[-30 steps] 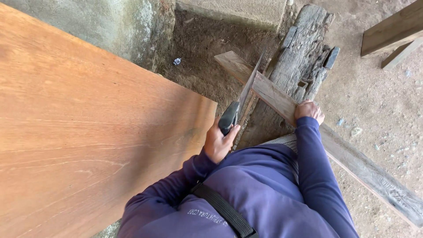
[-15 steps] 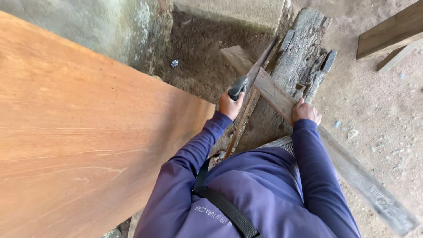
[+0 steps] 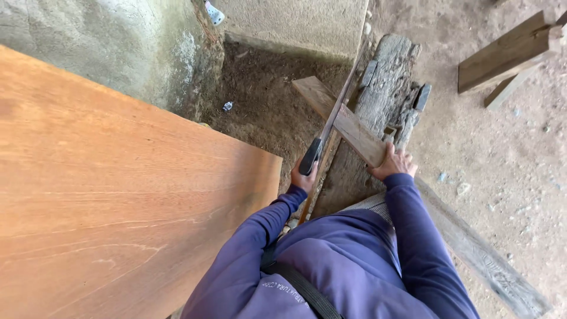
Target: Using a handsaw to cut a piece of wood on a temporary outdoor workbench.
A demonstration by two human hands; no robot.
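Note:
My left hand [image 3: 303, 178] is shut on the dark handle of a hand saw [image 3: 310, 156]. Its thin blade runs up and away across a light wooden plank [image 3: 348, 123]. My right hand [image 3: 394, 163] presses flat on the near end of that plank, fingers over its edge. The plank lies crosswise on a weathered grey log [image 3: 385, 88]. Both arms are in purple sleeves, and a dark strap crosses my chest.
A large orange-brown plywood sheet [image 3: 118, 195] fills the left side. A rough concrete wall [image 3: 118, 35] stands behind it, with bare dirt at its foot. A long grey beam [image 3: 487, 263] runs to the lower right. Wooden beams [image 3: 508, 53] lie at top right on sandy ground.
My left hand drove the saw forward along the plank, then drew it back towards me. My right hand stayed on the plank.

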